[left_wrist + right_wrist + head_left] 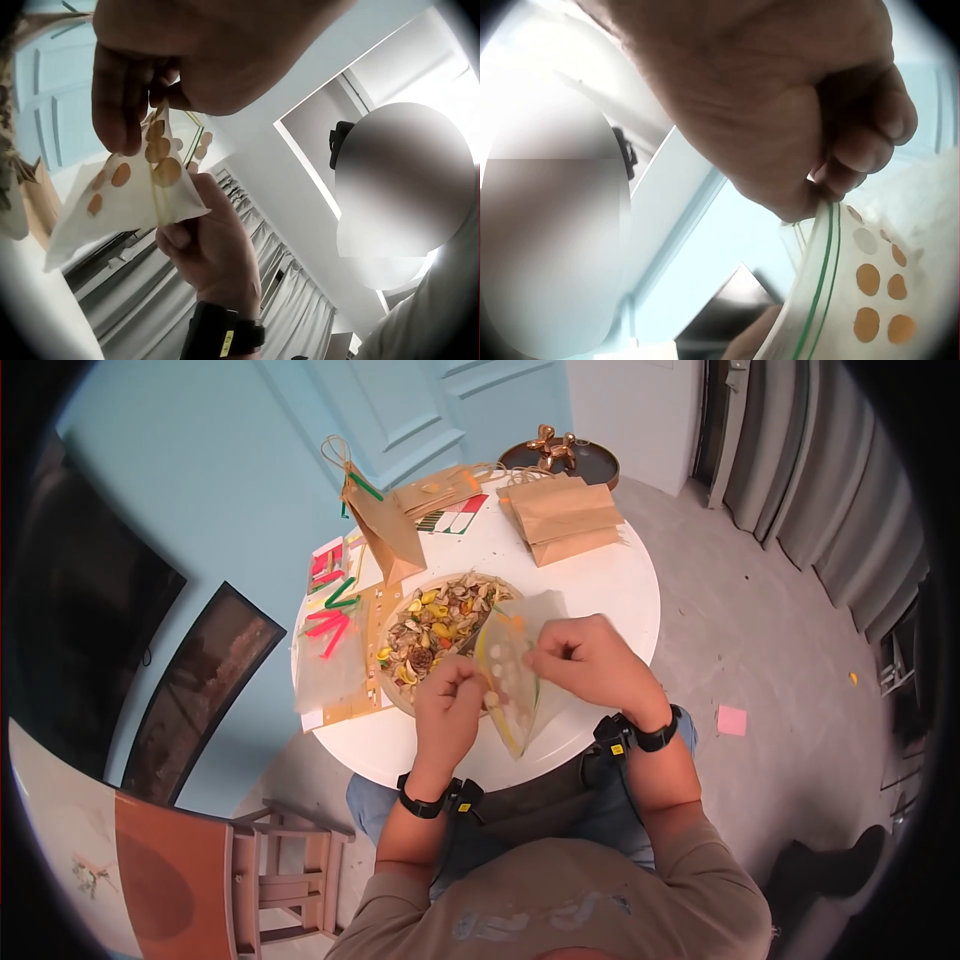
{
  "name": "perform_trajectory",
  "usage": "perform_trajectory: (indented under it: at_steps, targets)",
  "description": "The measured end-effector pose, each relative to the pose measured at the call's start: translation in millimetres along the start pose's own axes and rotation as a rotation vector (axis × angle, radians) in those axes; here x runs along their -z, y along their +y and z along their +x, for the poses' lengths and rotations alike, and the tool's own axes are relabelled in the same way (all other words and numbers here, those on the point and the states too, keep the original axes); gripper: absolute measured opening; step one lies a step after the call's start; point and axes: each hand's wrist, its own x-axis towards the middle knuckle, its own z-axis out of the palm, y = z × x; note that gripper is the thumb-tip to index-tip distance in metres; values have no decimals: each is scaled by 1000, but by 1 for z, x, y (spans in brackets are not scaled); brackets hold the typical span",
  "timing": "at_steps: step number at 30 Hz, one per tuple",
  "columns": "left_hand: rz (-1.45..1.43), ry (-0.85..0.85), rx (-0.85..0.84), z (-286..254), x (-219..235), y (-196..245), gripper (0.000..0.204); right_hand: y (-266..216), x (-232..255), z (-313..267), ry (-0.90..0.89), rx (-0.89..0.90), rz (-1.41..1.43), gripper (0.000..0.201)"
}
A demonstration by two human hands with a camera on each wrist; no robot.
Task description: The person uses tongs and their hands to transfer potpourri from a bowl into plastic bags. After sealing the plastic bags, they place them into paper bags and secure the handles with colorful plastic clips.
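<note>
Both hands hold a frosted zip-lock bag (513, 705) with round dots on it, over the near side of the white table. My left hand (447, 705) pinches one side of the bag's mouth between thumb and fingers. On the other side, my right hand (590, 660) pinches the rim, right beside the green zip line (823, 281). The mouth gapes between them, facing my body. Orange dots (868, 279) show on the bag's face in the right wrist view. Just beyond the bag lies a round tray heaped with dried potpourri (440, 620), including yellow slices and a pine cone (422, 658).
Brown paper bags (560, 518) lie at the back of the white table (620, 595), and another paper bag (385, 535) stands upright. Pink strips (325, 625) and green strips (342, 592) lie at left near a clear bag (330, 678). A dark round tray (595, 465) holds a balloon-dog figure (552, 448).
</note>
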Motion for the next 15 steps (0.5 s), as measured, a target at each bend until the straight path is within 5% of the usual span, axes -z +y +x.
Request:
perform_trajectory:
  at_steps: [3,7,10,13,15]
  targets:
    - [163,169,-101,-2,7,-9,7,-20,-20,-8,310,55,-247,24]
    - [160,294,-199,0,5,-21,8,-25,-58,-8,105,13,-438,32]
    - [136,314,-156,0,-5,-14,8,-21,-72,1,170,130,-403,33]
    - [486,295,-301,4,5,-24,14,-18,-78,3,245,170,-557,36]
    - [543,322,-248,8,19,-26,17,-22,-57,2,489,235,-628,35]
